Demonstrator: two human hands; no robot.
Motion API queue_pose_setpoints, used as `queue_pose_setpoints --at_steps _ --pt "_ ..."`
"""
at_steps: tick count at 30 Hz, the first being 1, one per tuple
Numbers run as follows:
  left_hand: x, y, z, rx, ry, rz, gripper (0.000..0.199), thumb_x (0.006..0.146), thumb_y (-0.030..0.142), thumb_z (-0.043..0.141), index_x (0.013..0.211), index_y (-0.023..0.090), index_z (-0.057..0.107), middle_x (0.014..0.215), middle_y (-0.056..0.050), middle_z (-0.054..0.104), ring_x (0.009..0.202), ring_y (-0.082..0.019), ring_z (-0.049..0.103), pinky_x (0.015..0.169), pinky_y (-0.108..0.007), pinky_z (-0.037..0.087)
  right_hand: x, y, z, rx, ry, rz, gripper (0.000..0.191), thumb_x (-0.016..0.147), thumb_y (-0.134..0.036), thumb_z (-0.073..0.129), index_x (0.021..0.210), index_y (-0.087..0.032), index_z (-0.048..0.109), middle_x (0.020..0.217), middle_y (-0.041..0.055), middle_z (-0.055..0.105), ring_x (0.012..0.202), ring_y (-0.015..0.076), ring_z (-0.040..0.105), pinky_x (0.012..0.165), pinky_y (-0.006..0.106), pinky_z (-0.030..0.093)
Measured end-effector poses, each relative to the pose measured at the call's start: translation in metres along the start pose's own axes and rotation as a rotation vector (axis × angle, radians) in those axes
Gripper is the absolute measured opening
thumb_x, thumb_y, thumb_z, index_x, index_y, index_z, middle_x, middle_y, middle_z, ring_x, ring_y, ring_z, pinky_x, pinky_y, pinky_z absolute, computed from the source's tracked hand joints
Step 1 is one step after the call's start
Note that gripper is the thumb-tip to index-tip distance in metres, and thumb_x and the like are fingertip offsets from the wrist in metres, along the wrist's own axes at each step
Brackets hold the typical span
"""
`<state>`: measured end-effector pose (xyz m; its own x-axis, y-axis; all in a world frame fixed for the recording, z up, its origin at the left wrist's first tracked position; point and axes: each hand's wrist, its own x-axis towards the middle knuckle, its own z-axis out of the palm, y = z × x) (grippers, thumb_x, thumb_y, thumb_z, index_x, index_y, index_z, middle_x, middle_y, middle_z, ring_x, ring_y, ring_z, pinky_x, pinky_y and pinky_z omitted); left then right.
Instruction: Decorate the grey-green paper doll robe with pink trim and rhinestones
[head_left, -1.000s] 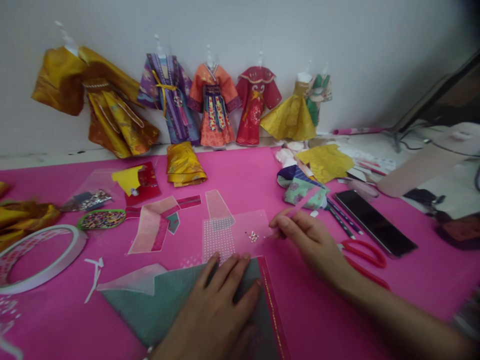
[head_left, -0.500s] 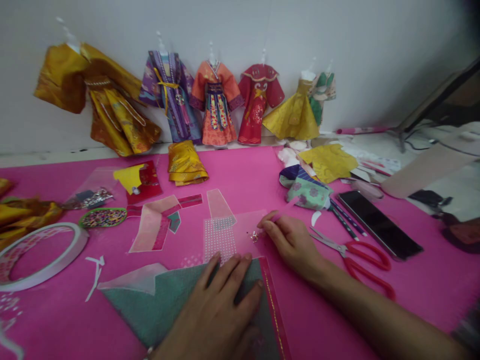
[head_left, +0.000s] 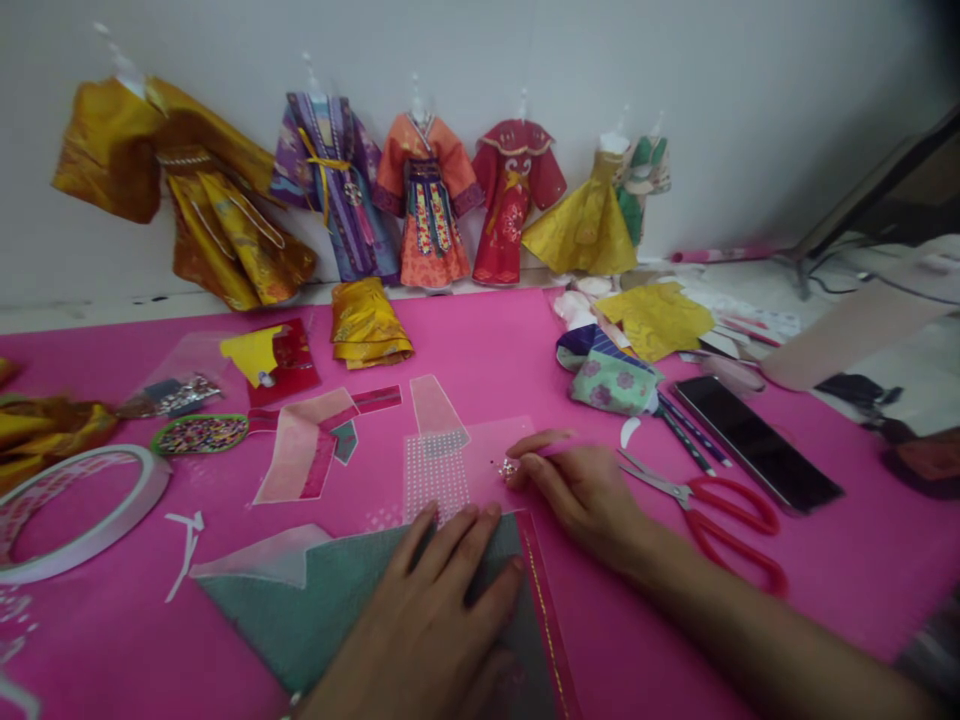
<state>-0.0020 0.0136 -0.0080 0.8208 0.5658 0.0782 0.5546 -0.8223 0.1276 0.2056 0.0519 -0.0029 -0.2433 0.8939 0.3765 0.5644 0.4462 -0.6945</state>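
Sparkly rhinestone cluster (head_left: pixel 508 467) on clear film, right hand (head_left: pixel 581 490) grip pinching a pink stick (head_left: pixel 551 449) beside it.

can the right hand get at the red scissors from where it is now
Probably yes. The red scissors lie flat on the pink mat just beside the right hand, with nothing between them; the hand does pinch a thin pink stick.

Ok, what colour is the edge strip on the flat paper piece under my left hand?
Dark red with a gold line, on the grey-green paper piece under the left hand, head view.
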Motion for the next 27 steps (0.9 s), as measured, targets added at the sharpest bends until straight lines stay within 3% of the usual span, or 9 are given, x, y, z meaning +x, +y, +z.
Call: queue_pose_setpoints --at_steps 10,27 --pt "-0.002 0.001 0.0 -0.001 0.0 -0.005 0.046 0.08 0.033 0.06 0.125 0.026 0.05 0.139 -0.013 0.045 0.127 -0.032 0.041 0.103 -0.057 0.029 -0.001 0.01 0.001 -0.123 0.043 0.068 0.028 0.096 -0.024 0.041 0.085 -0.019 0.066 0.088 0.0048 0.071 0.081 0.0185 0.065 0.076 0.034 0.044" --pt "-0.001 0.002 -0.001 -0.005 -0.018 -0.012 0.049 0.079 0.031 0.062 0.126 0.026 0.049 0.14 -0.013 0.044 0.127 -0.032 0.04 0.104 -0.058 0.03 -0.001 0.008 0.001 -0.089 0.019 0.073 0.03 0.096 -0.024 0.04 0.088 -0.017 0.068 0.088 0.0054 0.071 0.084 0.0189 0.064 0.078 0.035 0.044"
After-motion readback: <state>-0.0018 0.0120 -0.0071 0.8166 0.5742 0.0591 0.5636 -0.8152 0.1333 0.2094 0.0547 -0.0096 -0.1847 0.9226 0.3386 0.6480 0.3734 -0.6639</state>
